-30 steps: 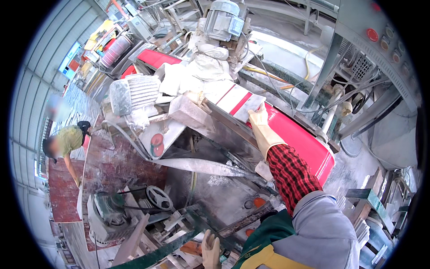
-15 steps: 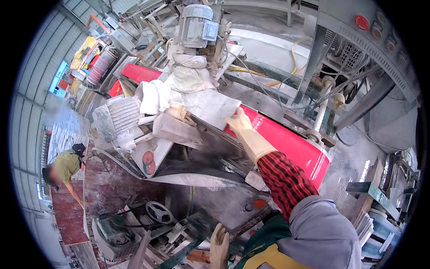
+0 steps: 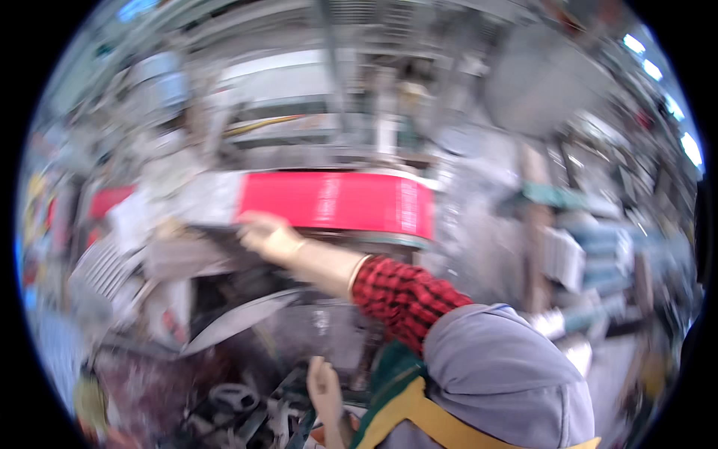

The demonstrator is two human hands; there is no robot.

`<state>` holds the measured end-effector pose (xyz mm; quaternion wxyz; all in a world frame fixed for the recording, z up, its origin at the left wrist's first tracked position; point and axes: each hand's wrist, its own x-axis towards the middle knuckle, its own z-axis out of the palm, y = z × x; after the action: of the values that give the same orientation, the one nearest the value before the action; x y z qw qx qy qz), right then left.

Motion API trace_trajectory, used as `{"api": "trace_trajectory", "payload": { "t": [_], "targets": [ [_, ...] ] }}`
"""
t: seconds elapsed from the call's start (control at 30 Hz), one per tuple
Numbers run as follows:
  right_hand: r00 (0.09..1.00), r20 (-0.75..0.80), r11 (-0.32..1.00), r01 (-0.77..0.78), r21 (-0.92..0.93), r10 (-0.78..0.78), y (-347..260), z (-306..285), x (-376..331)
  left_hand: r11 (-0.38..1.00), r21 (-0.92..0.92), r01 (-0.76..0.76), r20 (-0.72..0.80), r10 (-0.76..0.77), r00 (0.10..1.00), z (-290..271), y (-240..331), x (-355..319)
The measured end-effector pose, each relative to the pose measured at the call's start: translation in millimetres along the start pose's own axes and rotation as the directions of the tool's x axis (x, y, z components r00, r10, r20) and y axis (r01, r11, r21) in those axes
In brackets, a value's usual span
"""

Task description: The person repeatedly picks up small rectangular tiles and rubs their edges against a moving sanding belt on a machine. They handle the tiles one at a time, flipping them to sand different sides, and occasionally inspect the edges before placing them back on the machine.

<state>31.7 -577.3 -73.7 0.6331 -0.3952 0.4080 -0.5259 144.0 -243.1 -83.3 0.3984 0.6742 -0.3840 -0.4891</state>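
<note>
Slab (image 3: 215,196), pale and flat, lies at the left part of the red belt (image 3: 292,198), and the gloved right hand (image 3: 263,230) is by its right end along the belt's near edge, blur hiding whether the fingers grip it. Well apart from it, the gloved left hand (image 3: 324,382) is low near the person's body, fingers loosely raised, to the right of a handwheel (image 3: 235,396).
</note>
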Motion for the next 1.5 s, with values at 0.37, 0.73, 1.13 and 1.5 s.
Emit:
{"api": "trace_trajectory", "payload": {
  "t": [0.37,0.73,1.13,1.5],
  "targets": [
    [0.712,-0.687,0.427,-0.581,-0.693,-0.146,-117.1,-285.7,-407.5,0.974,-0.137,0.182,0.51,-0.088,0.855,100.4,50.6,5.3],
    [0.269,-0.941,0.437,-0.835,-0.335,-0.208,-111.9,-546.6,-593.4,0.935,0.312,0.171,0.928,-0.338,0.154,369.2,94.4,-59.7],
    [0.254,-0.965,0.6,-0.783,-0.166,0.064,-155.5,-547.8,-530.9,0.943,0.318,0.101,0.908,-0.333,0.254,633.0,-27.1,-111.7],
    [0.348,-0.937,0.778,-0.591,-0.216,0.004,-108.6,-509.3,-515.8,0.865,0.328,0.379,0.825,-0.458,0.331,616.1,71.3,-146.1]
  ]
}}
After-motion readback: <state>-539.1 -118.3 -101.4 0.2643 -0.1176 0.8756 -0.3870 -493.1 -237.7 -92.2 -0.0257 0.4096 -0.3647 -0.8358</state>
